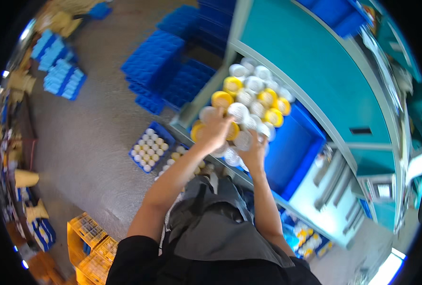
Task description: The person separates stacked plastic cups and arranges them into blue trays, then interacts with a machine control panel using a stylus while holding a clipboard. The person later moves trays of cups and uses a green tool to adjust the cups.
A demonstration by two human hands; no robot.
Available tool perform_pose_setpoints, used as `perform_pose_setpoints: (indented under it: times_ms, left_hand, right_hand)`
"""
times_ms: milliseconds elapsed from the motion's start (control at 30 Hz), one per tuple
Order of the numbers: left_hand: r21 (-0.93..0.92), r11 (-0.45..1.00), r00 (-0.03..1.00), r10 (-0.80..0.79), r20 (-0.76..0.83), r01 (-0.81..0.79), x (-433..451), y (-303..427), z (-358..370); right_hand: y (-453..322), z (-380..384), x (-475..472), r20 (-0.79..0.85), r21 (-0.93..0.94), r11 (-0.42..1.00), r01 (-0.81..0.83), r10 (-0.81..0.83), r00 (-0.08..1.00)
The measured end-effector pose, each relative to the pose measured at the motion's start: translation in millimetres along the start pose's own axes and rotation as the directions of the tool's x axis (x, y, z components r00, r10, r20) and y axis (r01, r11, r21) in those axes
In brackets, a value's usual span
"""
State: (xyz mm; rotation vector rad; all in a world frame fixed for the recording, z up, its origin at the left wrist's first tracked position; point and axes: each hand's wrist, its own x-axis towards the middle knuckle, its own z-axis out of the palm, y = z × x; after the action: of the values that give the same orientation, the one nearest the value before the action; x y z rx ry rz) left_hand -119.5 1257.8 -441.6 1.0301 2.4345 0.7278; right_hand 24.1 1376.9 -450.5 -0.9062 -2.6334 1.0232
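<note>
Many round white and yellow plastic-looking pieces stand close together at the bench in front of me; blur hides their exact kind. My left hand (214, 129) reaches over their near-left part, fingers bent beside a white round piece (238, 112) and a yellow round piece (222, 99). To its right, my right hand (254, 151) is among the pieces at the near edge, next to a whitish round piece (243, 139). Whether either hand grips a piece is unclear. A blue plastic tray (293, 149) lies right of the group, partly covered by it.
A teal machine panel (310, 60) rises behind the bench. Stacked blue trays (154, 60) stand on the floor at the upper left. A blue crate (148, 148) of round white and yellowish pieces sits by the bench. Yellow crates (93, 245) are at the lower left.
</note>
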Motion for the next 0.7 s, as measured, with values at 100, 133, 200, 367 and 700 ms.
perform_pose_setpoints:
  times_ms: [100,133,200,367,700]
  left_hand:
    - [0.033,0.977,0.967,0.211,-0.144,-0.209,12.0,-32.6,6.4]
    - [0.023,0.985,0.983,0.174,-0.062,-0.172,20.4,-38.7,5.2]
    - [0.046,0.997,0.997,0.052,0.061,-0.055,33.5,-46.1,1.1]
    - [-0.534,0.743,0.909,-0.392,0.140,0.403,60.4,-34.1,16.8]
    - [-0.131,0.976,0.979,-0.155,0.129,0.172,43.6,-16.6,25.7]
  right_hand:
    - [11.5,8.9,7.8,-0.023,-0.037,0.998,0.053,-0.054,0.998]
    - [17.4,8.7,11.6,-0.001,-0.070,0.997,0.006,-0.006,1.000]
    - [28.5,8.4,17.8,0.087,-0.029,0.998,-0.058,0.060,0.994]
    - [35.0,12.2,27.4,0.187,-0.102,0.994,-0.029,0.048,0.981]
    - [-0.9,-17.8,29.1,0.265,-0.205,0.974,0.101,-0.044,0.963]
